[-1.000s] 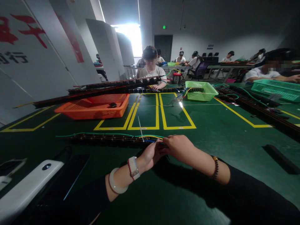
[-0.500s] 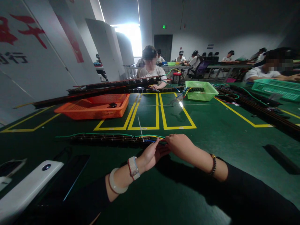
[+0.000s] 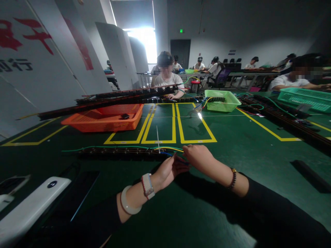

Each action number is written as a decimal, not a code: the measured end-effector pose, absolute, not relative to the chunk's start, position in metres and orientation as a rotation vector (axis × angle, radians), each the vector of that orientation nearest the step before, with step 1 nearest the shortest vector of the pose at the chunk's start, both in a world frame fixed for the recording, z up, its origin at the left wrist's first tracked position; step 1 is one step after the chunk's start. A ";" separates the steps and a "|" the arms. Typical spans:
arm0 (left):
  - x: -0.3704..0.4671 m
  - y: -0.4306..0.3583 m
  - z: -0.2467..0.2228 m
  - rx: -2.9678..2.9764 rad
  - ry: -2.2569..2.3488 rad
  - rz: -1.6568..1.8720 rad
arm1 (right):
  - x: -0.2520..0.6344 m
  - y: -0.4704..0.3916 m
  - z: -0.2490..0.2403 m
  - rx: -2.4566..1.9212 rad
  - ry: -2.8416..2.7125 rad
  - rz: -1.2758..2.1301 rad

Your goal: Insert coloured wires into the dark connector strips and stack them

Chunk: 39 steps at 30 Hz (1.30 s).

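A long dark strip point(image 3: 116, 152) with wires along it lies across the table in front of me. A white cable tie point(image 3: 158, 140) sticks up near its right end. The green wire point(image 3: 100, 147), yellow wire point(image 3: 165, 148) and blue wire point(image 3: 165, 154) run right toward my hands. My left hand point(image 3: 167, 172) is closed from below around the blue wire, its fingers partly in shadow. Just right of it, my right hand point(image 3: 199, 156) pinches the ends of the yellow and green wires. Its fingertips hide the exact hold.
An orange basket point(image 3: 103, 128) stands beyond the strip, with more dark strips point(image 3: 113, 96) across it. Green baskets point(image 3: 222, 103) stand farther right. Phones point(image 3: 33, 206) lie at lower left, a black bar point(image 3: 310, 175) at right. Co-workers point(image 3: 168, 77) sit opposite.
My right hand has risen slightly, and its fingers have parted a little from my left hand. The cable tie has shifted slightly right and stands more upright.
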<state>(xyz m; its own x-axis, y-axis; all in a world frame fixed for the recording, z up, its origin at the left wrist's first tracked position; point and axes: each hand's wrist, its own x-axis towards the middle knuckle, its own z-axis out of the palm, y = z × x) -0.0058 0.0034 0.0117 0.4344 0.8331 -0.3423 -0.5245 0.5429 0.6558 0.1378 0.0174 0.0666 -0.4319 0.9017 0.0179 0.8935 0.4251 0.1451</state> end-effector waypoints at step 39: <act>-0.011 0.001 0.006 0.788 0.514 0.571 | 0.146 0.021 0.073 1.538 2.751 -0.043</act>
